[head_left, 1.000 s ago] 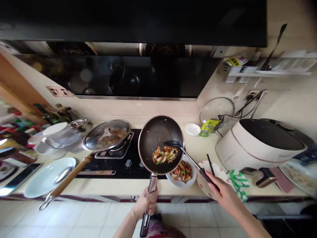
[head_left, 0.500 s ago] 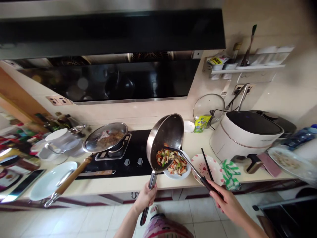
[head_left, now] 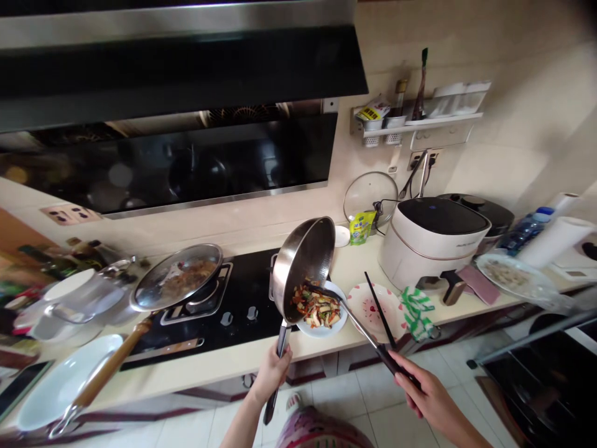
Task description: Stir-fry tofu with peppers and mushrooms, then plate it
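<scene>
My left hand [head_left: 272, 373] grips the dark handle of a steel wok [head_left: 285, 264], which is tilted on its side with its mouth facing right. Chopped, cooked vegetables [head_left: 321, 314] lie at the wok's lower lip and in a white plate [head_left: 336, 326] just below it. Wrapped round the black handle of a spatula [head_left: 361, 326] is my right hand [head_left: 422, 389]; the tool's head reaches in among the food at the wok's edge. Beside the plate sits a heart-patterned plate [head_left: 357, 305] with black chopsticks [head_left: 379, 308] across it.
A glass-lidded pan [head_left: 156, 283] with a wooden handle stands on the left burner of the black stove [head_left: 252, 280]. An air fryer [head_left: 396, 249], a green-striped cloth [head_left: 416, 314] and a plate under plastic wrap [head_left: 494, 261] are at the right. An oval plate [head_left: 60, 379] lies front left.
The view has turned to the right. More of the food has left the wok's inside and lies toward the lip and plate. Both hands keep hold of wok and spatula.
</scene>
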Tool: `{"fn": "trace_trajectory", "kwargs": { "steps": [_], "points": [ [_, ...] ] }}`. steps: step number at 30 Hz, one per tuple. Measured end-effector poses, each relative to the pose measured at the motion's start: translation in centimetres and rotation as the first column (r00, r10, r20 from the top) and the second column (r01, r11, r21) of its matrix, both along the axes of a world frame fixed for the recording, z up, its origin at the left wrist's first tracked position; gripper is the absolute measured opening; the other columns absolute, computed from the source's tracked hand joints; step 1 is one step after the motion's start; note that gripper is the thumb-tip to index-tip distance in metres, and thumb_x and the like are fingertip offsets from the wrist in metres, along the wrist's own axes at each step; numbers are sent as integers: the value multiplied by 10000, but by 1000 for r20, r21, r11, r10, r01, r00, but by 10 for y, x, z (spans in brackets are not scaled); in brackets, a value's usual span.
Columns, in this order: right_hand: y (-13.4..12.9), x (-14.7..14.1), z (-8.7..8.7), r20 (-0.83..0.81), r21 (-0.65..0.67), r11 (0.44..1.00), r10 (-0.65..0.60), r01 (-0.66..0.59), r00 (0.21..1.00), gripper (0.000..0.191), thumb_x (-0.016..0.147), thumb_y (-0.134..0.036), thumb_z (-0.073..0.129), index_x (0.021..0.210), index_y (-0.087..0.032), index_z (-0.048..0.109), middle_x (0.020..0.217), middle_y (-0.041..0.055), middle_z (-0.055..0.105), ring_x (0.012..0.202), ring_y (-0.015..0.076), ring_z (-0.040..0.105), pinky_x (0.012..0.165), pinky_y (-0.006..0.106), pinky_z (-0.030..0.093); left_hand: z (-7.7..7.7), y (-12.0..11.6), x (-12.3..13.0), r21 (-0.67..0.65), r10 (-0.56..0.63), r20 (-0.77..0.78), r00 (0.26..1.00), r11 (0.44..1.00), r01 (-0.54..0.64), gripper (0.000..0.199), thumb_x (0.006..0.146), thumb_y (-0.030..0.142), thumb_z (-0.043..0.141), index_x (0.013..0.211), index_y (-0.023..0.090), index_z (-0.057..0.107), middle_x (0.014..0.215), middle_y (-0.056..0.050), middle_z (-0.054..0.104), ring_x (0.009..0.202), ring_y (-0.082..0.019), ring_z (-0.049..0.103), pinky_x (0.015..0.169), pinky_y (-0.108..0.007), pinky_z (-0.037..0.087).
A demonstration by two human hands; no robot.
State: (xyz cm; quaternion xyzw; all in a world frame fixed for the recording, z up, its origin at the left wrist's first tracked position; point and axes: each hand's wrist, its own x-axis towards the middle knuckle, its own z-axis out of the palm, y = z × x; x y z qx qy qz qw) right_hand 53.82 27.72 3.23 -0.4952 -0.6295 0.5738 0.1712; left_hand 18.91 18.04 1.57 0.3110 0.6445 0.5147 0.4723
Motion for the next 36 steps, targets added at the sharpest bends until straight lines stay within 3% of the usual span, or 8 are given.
{"fn": "trace_trajectory", "kwargs": {
  "steps": [4,7,9,12,18,30,33,36],
  "points": [
    [7,11,-2,29,40,999,24,-25,999,665,846,-550,449,1391,-170,444,514,-54,447,455,144,465,403,239,387,-3,1,1,-16,30,-32,999,999,-31,456,691,592,654,753,242,368,405,149,290,284,-36,226,294,-165,197],
    [19,6,7,57,185,981,40,-50,998,586,885,-513,417,1367,-187,483,578,-6,583,536,184,585,471,263,482,-5,3,1,-21,52,-48,997,998,-53,458,679,588,666,740,237,378,408,143,296,289,-38,234,305,-167,185],
    [29,-5,13,72,376,923,60,-83,996,514,897,-462,421,1318,-194,541,822,71,711,778,231,677,676,310,556,-6,2,0,-22,67,-57,996,997,-68,446,667,559,689,729,231,392,420,135,306,305,-40,248,320,-169,184],
    [38,-21,18,122,585,796,100,-153,987,442,910,-369,412,1290,-203,567,1190,121,660,1062,253,633,902,355,511,-5,0,-1,-24,85,-68,994,996,-87,421,643,498,730,721,222,421,450,117,332,341,-49,291,348,-177,205],
    [31,-20,9,242,675,695,106,-246,965,444,924,-279,367,1343,-243,510,1173,122,665,963,242,672,814,363,557,-4,1,0,-23,110,-71,991,993,-112,368,635,419,749,719,217,453,497,86,388,407,-75,371,390,-190,255],
    [27,22,8,134,521,834,132,-183,982,420,910,-356,435,1279,-216,578,1228,109,644,1108,250,613,944,371,494,-5,16,3,-13,112,-41,993,994,-113,384,654,439,731,716,223,419,464,111,344,353,-50,297,355,-180,205],
    [35,4,12,14,395,912,114,-110,993,471,902,-434,451,1304,-209,547,964,81,726,829,230,686,733,343,568,-1,14,5,0,104,-29,994,995,-104,413,669,488,716,719,230,397,445,126,312,329,-40,256,333,-172,179],
    [49,-25,12,-118,227,968,134,-105,984,531,894,-467,448,1351,-199,483,796,23,698,597,170,634,527,282,535,3,13,6,24,79,-19,997,997,-78,449,689,561,684,733,235,379,433,134,309,320,-34,236,324,-164,192]
  ]
}}
